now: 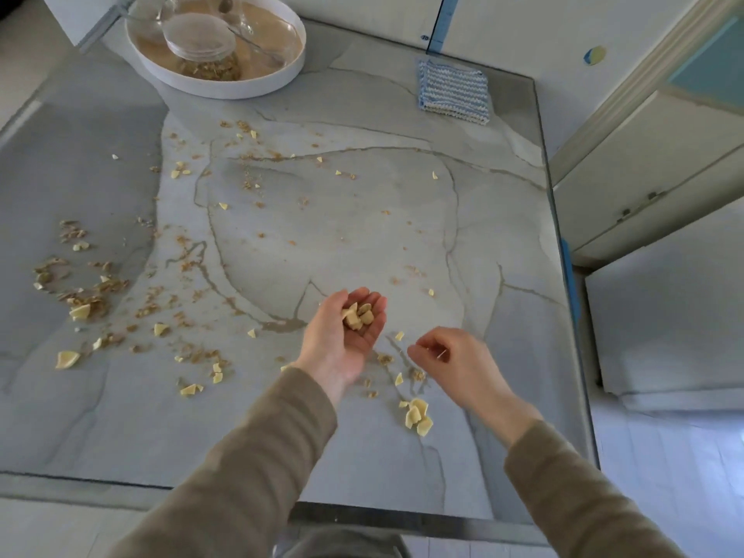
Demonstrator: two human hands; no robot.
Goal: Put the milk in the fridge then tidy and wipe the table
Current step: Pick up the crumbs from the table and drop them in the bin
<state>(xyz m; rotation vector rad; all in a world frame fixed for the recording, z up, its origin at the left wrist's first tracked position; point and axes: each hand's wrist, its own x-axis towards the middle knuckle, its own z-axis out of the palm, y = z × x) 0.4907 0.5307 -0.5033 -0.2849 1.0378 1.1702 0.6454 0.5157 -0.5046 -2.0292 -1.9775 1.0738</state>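
Your left hand [342,340] cups flakes [356,316], your right hand [451,356] is curled, contents unclear; crumbs [80,300] remain all around both, so wiping looks undone.

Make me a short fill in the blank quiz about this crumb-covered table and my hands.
1. The left hand lies palm ____ with chips in it.
2. The cloth has blue and ____ stripes.
3. The jar stands in a round white ____.
Missing words: up; white; tray.
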